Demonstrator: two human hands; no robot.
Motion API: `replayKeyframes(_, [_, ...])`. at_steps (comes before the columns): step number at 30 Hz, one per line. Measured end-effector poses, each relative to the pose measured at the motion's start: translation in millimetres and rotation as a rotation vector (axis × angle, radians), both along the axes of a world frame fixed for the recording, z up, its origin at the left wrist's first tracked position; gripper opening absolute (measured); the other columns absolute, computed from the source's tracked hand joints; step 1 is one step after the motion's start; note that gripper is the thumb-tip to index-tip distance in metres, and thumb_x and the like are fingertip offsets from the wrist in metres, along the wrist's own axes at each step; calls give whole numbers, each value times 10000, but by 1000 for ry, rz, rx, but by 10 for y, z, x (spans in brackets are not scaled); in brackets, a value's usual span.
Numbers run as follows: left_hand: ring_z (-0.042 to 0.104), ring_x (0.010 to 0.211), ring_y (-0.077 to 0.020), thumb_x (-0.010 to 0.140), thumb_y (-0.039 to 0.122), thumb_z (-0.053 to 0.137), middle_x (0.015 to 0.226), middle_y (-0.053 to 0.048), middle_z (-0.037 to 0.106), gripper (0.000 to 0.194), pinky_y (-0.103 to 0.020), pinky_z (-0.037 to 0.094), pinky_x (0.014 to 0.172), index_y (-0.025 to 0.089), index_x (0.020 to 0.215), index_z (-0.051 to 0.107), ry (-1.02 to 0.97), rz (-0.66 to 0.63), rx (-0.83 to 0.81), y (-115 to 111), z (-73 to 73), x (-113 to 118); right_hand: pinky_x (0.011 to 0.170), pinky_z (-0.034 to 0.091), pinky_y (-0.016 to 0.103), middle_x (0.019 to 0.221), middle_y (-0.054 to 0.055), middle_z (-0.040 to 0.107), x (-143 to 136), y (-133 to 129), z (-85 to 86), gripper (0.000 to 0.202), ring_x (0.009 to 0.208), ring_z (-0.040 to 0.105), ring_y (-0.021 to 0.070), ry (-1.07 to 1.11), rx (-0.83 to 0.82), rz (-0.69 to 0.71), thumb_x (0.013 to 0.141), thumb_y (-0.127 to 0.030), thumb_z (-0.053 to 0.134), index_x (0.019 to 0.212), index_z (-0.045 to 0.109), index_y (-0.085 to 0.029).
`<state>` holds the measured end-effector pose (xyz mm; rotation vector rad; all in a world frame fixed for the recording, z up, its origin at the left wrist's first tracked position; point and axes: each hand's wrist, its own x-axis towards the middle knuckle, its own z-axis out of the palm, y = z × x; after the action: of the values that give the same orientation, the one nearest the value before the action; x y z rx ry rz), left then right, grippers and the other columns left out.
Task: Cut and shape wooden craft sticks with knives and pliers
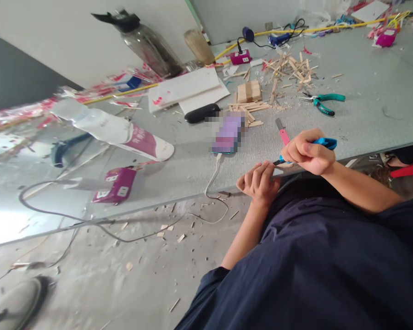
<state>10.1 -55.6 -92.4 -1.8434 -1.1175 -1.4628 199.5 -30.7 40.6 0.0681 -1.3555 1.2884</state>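
My right hand (309,151) is closed round a blue-handled tool (326,143), whose narrow dark end points toward my left hand (258,183). Whether this is a knife or another tool I cannot tell. The fingers of my left hand are curled at the table's front edge, close to that dark end. Anything between them is hidden. Just beyond my hands lies a pink-handled flat tool (284,136) with a grey blade. Teal-handled pliers (330,98) rest farther back on the right.
A phone (230,133) with a white cable (213,176) lies left of my hands. Behind it are a bundle of wooden sticks (249,91), loose sticks (292,68) and a black case (202,113). A white tube-shaped bottle (137,140) and a purple box (119,185) lie at left.
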Motion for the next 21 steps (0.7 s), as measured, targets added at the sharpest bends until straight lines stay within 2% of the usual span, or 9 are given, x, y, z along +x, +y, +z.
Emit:
replayKeyframes(4, [889, 929, -257, 1017, 313, 797, 1017, -18, 959, 152, -481, 398, 992, 341, 1138, 884, -6, -5, 14, 29, -36, -11, 517, 241, 273, 472, -114, 234, -20, 23, -6, 631, 436, 157, 59, -17, -47, -8, 1067, -442, 716, 611, 323, -251])
replayKeyframes(8, [893, 1017, -294, 1066, 399, 755, 1062, -55, 963, 166, -511, 373, 1022, 346, 1114, 904, -20, 3, -117, 39, -161, -40, 522, 246, 265, 500, -105, 256, -31, 40, 9, 600, 443, 179, 62, -7, 9, 21, 1094, -420, 679, 636, 333, -243])
replayKeyframes(12, [886, 1064, -311, 1069, 450, 748, 1090, -71, 963, 192, -524, 375, 1027, 344, 1097, 906, -72, -8, -206, 43, -255, -57, 514, 225, 269, 500, -104, 244, -34, 19, 22, 610, 442, 176, 62, -6, -16, -5, 1093, -423, 687, 637, 323, -243])
replayKeyframes(16, [886, 1080, -327, 1052, 421, 748, 1120, -79, 962, 188, -537, 367, 1031, 345, 1121, 906, -108, -59, -248, 55, -284, -66, 508, 208, 279, 493, -97, 279, -38, -3, 15, 657, 445, 193, 66, -54, -11, 28, 1079, -520, 729, 621, 343, -250])
replayKeyframes(21, [875, 1104, -324, 1044, 401, 735, 1123, -69, 962, 196, -538, 383, 1045, 349, 1126, 905, -67, 3, -236, 48, -296, -59, 510, 212, 286, 501, -105, 265, -35, 8, -15, 654, 440, 193, 66, -32, 10, 26, 1081, -500, 737, 628, 335, -255])
